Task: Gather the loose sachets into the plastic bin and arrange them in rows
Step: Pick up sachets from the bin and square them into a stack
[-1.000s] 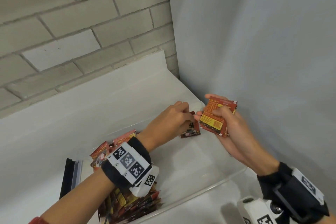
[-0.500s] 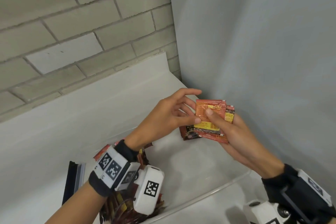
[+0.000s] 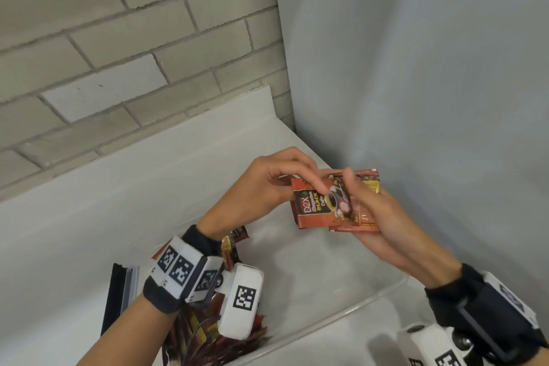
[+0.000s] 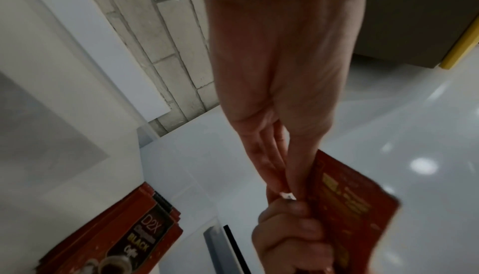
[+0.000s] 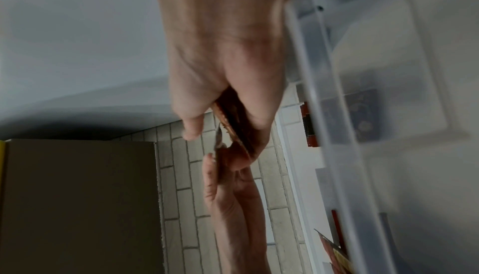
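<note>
Above the clear plastic bin (image 3: pixel 359 307), my right hand (image 3: pixel 361 205) grips a small stack of red sachets (image 3: pixel 367 214), thumb across the top. My left hand (image 3: pixel 310 187) pinches one red-and-black coffee sachet (image 3: pixel 312 211) by its upper edge, face up, overlapping the left side of that stack. The left wrist view shows my left fingers (image 4: pixel 285 176) pinching a red sachet (image 4: pixel 352 206). In the right wrist view the held sachets (image 5: pixel 230 133) appear edge-on. A loose heap of sachets (image 3: pixel 208 339) lies in the bin's near-left end, partly hidden by my left wrist.
The bin sits on a white counter (image 3: pixel 89 217) in a corner between a brick wall (image 3: pixel 118 38) and a grey wall (image 3: pixel 416 68). A dark flat object (image 3: pixel 117 297) lies left of the bin. A brown cardboard box (image 5: pixel 77 196) shows in the right wrist view.
My left hand lifted a sachet from the bin floor and brought it up against the stack in my right hand. Both hands rose slightly.
</note>
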